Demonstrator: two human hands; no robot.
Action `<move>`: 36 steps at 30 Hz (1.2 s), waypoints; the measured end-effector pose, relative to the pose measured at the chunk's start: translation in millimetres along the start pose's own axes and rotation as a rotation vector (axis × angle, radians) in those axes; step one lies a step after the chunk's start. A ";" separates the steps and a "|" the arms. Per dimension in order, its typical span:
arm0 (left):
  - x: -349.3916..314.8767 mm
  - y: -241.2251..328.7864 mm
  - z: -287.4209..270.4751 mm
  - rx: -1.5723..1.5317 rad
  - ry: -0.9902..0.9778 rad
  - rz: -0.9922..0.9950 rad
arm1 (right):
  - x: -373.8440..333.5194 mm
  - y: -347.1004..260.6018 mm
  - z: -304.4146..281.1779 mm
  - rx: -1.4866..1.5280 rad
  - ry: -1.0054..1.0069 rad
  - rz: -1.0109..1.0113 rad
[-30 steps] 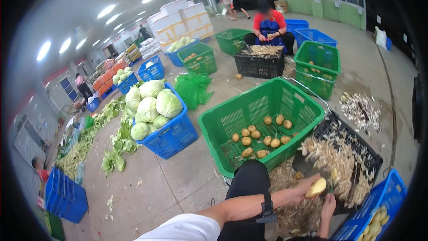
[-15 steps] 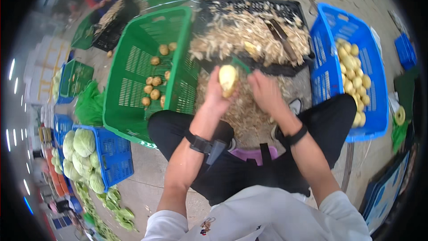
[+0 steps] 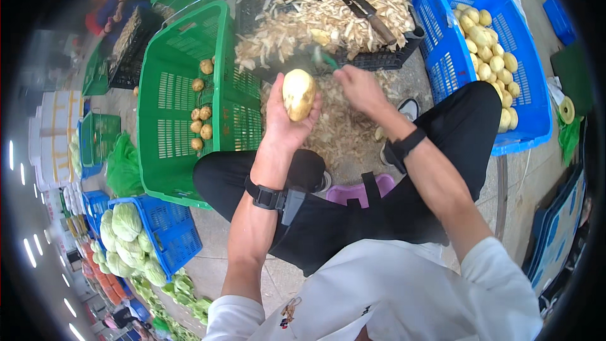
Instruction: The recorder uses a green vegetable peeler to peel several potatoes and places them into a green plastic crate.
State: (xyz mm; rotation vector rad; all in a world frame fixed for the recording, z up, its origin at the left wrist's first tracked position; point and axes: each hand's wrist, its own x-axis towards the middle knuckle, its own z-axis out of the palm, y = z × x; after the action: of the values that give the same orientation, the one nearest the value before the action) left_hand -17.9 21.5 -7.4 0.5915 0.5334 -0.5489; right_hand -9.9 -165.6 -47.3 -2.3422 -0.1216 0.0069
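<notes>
My left hand (image 3: 279, 112) is turned palm up, its fingers curled round a partly peeled potato (image 3: 299, 93). Pale yellow flesh shows over much of the potato, with brown patches of skin left on it. Just to the right and a little farther off, my right hand (image 3: 362, 90) is closed on a green-handled peeler (image 3: 328, 59). The peeler's head is smeared by motion and apart from the potato. Beyond both hands, a black crate (image 3: 404, 57) carries a heap of peelings (image 3: 278, 28). A knife (image 3: 372, 17) with a brown handle lies on that heap.
On the left stands a green crate (image 3: 146, 145) with several unpeeled potatoes (image 3: 197, 84). At the right, a blue crate (image 3: 435, 38) holds peeled potatoes (image 3: 495, 63). Cabbages (image 3: 128, 233) fill another blue crate at lower left. Peelings cover the floor between my feet. Another person works at far left.
The whole view has shifted. My right hand with the peeler has moved away from the potato, and my left hand has turned the potato so more of its brown-patched side faces up.
</notes>
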 end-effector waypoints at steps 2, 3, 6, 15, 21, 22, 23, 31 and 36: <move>1.5 -2.1 13.8 0.023 -0.004 0.038 | 10.2 25.5 -8.2 0.201 0.038 0.075; 0.3 -3.7 14.1 0.026 0.020 0.095 | 10.0 19.8 -11.3 0.203 0.032 0.072; 6.8 12.0 -5.7 0.067 -0.048 0.119 | -28.6 -35.7 -20.0 0.326 0.006 -0.035; 7.9 2.5 1.3 0.039 0.102 0.181 | -39.5 -55.1 -11.4 0.232 -0.036 -0.302; 0.5 0.6 12.1 -0.028 -0.010 0.092 | -0.2 16.7 -14.8 0.088 0.051 0.067; -4.8 -1.8 15.5 -0.013 -0.037 0.120 | 2.4 22.4 -19.8 0.156 0.064 0.122; -2.0 1.5 19.5 -0.006 -0.043 0.121 | 2.5 24.7 -18.5 0.158 0.072 0.121; -9.2 -3.0 13.8 0.174 -0.002 0.168 | -34.5 -42.6 -16.4 0.250 0.007 -0.177; -5.3 -2.3 11.5 0.327 0.027 0.259 | -26.2 -38.3 -12.9 0.206 0.086 -0.242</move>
State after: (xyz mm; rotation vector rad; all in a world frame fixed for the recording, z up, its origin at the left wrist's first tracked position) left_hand -19.7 14.2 3.1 0.9653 0.3864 -0.3833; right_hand -38.8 -150.5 -11.8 -2.1057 -0.3443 -0.1921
